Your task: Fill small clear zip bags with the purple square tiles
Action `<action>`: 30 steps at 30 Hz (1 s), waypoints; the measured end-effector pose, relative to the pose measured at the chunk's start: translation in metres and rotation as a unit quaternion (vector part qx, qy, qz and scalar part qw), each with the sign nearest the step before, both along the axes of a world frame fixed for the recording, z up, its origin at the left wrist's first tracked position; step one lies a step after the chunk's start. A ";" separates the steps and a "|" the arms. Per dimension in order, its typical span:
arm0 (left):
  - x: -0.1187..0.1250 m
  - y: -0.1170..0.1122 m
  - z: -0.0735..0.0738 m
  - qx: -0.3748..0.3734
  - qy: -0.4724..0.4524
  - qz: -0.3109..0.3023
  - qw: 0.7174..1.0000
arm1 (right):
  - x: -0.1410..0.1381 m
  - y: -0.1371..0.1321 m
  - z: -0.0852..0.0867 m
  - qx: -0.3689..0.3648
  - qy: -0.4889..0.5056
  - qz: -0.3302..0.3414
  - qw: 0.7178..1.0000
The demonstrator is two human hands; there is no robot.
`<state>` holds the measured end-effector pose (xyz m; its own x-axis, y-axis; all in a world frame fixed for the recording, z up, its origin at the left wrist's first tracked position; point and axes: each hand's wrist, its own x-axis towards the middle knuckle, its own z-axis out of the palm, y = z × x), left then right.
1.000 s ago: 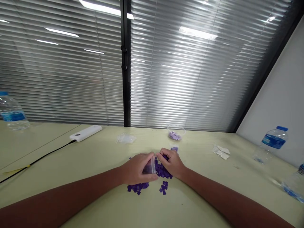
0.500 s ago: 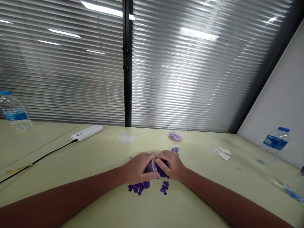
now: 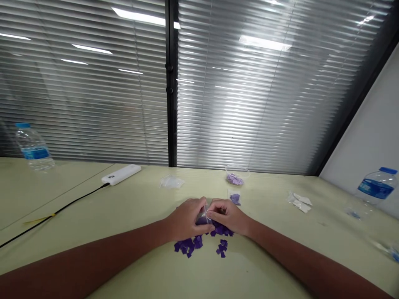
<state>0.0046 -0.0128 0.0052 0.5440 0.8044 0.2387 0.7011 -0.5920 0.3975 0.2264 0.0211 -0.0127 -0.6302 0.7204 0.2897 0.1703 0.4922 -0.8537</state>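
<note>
view swung left, hands (image 3: 187, 219) (image 3: 229, 216) together clamping a plastic bag (image 3: 204, 218) over the pale table (image 3: 268, 257)

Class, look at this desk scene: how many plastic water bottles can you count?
3. One water bottle is at far left, a second at far right, and a third is cut off at the lower right edge; others may be out of view.

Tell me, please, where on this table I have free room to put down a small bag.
Free: between the black cable and the left hand; also between the right hand and the white scraps. Crowded: at both hands, around the small plastic bag and the purple squares.
</note>
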 end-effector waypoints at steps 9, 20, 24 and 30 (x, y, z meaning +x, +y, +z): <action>-0.001 0.001 -0.001 0.001 -0.018 -0.017 1.000 | -0.001 -0.004 0.007 -0.030 -0.018 0.017 0.999; -0.005 0.007 0.005 0.144 -0.137 0.020 0.980 | -0.003 -0.006 0.008 0.325 -0.041 -0.152 0.933; -0.005 0.010 0.004 0.053 -0.124 -0.061 0.989 | -0.004 -0.006 -0.001 0.370 -0.052 -0.116 0.920; -0.005 0.013 0.000 0.023 -0.110 -0.086 0.990 | -0.007 -0.006 -0.004 0.319 -0.029 -0.059 0.945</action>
